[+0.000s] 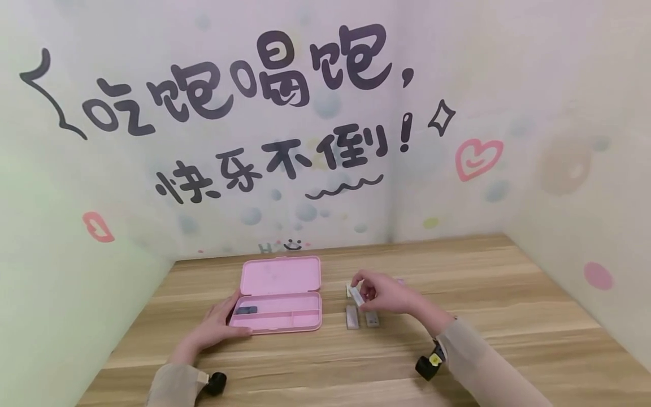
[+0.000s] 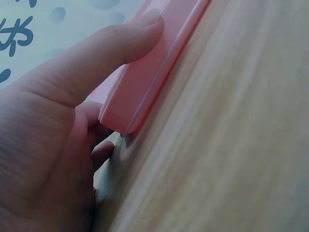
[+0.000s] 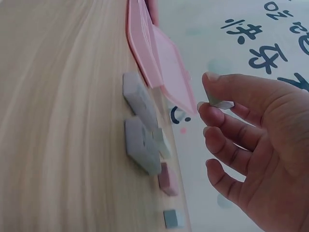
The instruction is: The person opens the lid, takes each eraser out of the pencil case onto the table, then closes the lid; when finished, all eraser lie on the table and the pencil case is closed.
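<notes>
A pink pencil case [image 1: 305,303] lies on the table with its lid [image 1: 281,275] flipped back. My left hand [image 1: 217,323] grips its left end, the thumb [image 2: 130,41] along the near wall and the fingers around the corner. Inside the case's far compartment, at the left, sits a dark grey eraser [image 1: 247,310]. To the right of the case, my right hand [image 1: 385,292] pinches a small pale eraser [image 1: 357,297] between thumb and fingertips, tilted above the table. Two greyish erasers [image 3: 139,99] lie close by, side by side.
Farther along the table are a pale green block [image 3: 163,142], a pink block [image 3: 168,179] and a grey-green one [image 3: 173,218]. The wood-grain table [image 1: 325,367] ends at a printed wall [image 1: 346,226] behind, with walls at both sides.
</notes>
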`<state>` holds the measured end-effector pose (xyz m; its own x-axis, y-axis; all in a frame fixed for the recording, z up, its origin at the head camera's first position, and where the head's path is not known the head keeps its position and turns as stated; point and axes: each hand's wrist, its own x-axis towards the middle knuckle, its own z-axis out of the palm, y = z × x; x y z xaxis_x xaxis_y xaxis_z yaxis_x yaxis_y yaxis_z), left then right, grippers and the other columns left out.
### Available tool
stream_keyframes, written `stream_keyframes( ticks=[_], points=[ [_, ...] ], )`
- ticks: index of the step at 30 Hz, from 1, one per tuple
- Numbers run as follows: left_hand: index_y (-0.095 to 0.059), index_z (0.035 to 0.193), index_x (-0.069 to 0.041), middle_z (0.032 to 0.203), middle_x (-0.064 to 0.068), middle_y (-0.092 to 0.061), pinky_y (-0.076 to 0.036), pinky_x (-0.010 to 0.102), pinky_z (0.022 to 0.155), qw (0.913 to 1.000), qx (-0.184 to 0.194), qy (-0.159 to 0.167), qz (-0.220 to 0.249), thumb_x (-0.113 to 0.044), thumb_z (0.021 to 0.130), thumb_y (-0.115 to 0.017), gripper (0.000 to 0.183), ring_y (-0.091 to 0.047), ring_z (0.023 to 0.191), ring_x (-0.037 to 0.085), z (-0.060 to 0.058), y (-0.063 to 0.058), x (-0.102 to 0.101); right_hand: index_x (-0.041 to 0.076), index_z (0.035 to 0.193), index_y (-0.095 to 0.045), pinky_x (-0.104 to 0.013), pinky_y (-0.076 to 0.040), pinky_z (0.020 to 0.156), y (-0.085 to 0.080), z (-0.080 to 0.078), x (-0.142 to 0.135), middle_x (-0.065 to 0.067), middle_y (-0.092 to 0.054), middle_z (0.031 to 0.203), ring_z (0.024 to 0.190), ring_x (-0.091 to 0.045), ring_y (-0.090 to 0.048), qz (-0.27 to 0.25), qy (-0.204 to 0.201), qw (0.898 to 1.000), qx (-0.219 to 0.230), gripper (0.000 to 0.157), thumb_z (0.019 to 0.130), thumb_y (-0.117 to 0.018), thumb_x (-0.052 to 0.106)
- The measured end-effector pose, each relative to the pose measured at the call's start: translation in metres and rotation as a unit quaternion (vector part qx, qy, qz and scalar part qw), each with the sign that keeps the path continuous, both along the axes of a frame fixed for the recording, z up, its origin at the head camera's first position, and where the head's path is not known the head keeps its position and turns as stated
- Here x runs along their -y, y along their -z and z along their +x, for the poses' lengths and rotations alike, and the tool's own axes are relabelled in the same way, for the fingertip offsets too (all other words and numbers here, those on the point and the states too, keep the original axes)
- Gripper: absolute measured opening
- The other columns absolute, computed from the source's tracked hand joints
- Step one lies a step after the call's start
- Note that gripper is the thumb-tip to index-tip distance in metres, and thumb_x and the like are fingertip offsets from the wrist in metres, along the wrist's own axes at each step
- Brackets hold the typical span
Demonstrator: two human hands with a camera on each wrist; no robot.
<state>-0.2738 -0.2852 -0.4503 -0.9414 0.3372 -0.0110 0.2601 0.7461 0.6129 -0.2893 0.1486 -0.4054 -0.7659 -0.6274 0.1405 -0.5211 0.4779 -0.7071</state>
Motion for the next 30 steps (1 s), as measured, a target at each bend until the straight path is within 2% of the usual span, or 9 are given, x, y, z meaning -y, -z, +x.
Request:
stream_keyframes(
  ticks=[13, 30],
  points=[
    [-0.012, 0.154, 0.001, 0.155, 0.028, -0.018, -0.003, 0.067, 0.107, 1.0000, -0.005, 0.003, -0.001, -0.042, 0.077, -0.077, 0.110, -0.014, 0.139, 0.051, -0.001, 0.001, 0.001, 0.007, 0.106, -0.054, -0.024, -0.045, 0.060, 0.005, 0.011, -0.041, 0.000, -0.057, 0.076, 0.068, -0.011, -0.051, -0.004, 0.050, 0.999, -0.001, 0.039, 0.077, -0.080, 0.008],
    [-0.013, 0.153, 0.003, 0.154, 0.029, -0.019, -0.004, 0.068, 0.107, 1.0000, -0.009, 0.003, 0.003, -0.040, 0.076, -0.078, 0.109, -0.015, 0.138, 0.052, -0.001, 0.002, -0.001, 0.006, 0.105, -0.054, -0.026, -0.048, 0.062, 0.026, 0.011, -0.062, 0.002, -0.058, 0.076, 0.069, -0.013, -0.055, 0.009, 0.079, 0.996, 0.033, 0.040, 0.077, -0.081, 0.015]
  ],
)
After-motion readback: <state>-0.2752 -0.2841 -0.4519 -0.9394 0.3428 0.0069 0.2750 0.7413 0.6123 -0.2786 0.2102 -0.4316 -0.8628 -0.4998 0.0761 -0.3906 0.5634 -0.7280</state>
